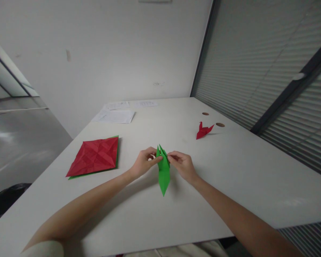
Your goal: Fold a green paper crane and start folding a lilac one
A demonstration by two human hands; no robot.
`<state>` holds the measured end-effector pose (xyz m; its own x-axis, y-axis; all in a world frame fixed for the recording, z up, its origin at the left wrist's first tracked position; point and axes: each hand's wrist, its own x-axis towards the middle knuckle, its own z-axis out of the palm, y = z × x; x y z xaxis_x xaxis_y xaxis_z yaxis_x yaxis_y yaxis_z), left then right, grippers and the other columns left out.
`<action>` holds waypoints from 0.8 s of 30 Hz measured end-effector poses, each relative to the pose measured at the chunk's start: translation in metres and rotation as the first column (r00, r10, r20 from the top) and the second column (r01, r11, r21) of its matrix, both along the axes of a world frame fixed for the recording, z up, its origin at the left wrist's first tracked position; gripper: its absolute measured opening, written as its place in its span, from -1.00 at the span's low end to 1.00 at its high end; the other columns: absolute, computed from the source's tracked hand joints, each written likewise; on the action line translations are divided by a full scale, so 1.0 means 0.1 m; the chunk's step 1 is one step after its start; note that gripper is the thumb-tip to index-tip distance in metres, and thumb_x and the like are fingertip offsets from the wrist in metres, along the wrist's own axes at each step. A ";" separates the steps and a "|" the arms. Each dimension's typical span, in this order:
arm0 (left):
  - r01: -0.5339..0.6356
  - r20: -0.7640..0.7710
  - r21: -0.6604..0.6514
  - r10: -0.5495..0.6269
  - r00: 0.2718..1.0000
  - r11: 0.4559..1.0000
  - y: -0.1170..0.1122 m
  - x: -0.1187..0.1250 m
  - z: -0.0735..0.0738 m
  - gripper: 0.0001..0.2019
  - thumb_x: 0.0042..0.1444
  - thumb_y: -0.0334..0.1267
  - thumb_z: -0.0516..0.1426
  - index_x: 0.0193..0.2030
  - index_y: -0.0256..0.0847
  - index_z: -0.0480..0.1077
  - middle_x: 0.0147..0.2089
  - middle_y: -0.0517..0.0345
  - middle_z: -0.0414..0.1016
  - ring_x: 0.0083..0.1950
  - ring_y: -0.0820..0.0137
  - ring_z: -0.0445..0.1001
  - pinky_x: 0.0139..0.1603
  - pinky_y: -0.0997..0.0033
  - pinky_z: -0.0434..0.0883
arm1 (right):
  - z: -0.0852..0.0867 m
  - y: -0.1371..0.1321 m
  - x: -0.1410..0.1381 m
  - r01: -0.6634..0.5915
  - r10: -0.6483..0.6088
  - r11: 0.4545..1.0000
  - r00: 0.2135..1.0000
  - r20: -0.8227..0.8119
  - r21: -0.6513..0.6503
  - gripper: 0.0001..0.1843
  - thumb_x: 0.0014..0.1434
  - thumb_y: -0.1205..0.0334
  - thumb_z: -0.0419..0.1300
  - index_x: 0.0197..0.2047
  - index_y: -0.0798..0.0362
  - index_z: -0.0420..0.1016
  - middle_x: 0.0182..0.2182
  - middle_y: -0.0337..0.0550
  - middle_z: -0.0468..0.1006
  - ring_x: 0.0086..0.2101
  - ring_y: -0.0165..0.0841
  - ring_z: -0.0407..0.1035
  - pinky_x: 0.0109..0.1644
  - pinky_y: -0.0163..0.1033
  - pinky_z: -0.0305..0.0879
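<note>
Between hands [145, 162] [183, 165], green paper [164, 175] lengthwise, broad tip nearward.

The lower frame is filled by a white table [198, 217], pierced by two holes [220, 125] at right. A creased red sheet [97, 155] is laid over green paper [76, 176] at left, white papers [116, 116] are spread above, and a red paper bird [203, 132] is set near the holes.

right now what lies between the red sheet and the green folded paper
In the head view: a green sheet's edge, white tabletop, the left hand, holding the green folded paper.
</note>
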<state>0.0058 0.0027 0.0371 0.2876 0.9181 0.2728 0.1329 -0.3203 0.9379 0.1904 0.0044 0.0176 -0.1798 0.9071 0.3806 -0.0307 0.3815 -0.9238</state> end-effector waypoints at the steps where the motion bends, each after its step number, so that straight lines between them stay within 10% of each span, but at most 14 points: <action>1: 0.025 0.078 -0.064 -0.020 0.997 0.998 0.00 0.01 0.00 -0.71 0.00 -0.06 0.27 -0.29 -0.28 0.53 -0.33 0.08 0.50 -0.29 0.37 0.41 -0.23 0.37 0.34 | 0.00 -0.01 0.00 0.002 -0.003 1.000 1.000 0.026 0.018 -0.78 0.07 0.08 0.27 -0.36 0.07 0.55 -0.46 -0.16 0.55 -0.43 -0.36 0.42 -0.32 -0.26 0.38; 13: 0.279 0.173 -0.291 -0.236 0.956 0.915 -0.04 0.01 0.05 -0.69 -0.08 -0.08 0.32 -0.37 -0.36 0.56 -0.46 0.14 0.50 -0.42 0.47 0.38 -0.31 0.46 0.30 | 0.05 -0.03 0.02 -0.079 0.073 0.995 0.993 0.095 0.061 -0.66 0.05 0.23 0.26 -0.06 0.00 0.47 -0.34 -0.18 0.50 -0.38 -0.41 0.40 -0.30 -0.29 0.36; 24: 0.314 0.183 -0.380 -0.262 0.947 0.870 -0.07 -0.01 0.09 -0.68 -0.07 -0.07 0.32 -0.42 -0.38 0.55 -0.55 0.19 0.43 -0.52 0.55 0.29 -0.45 0.53 0.21 | 0.10 0.02 0.06 -0.102 0.102 0.995 0.994 0.023 -0.008 -0.76 -0.03 0.12 0.34 -0.29 0.05 0.51 -0.46 -0.19 0.53 -0.43 -0.39 0.40 -0.30 -0.24 0.38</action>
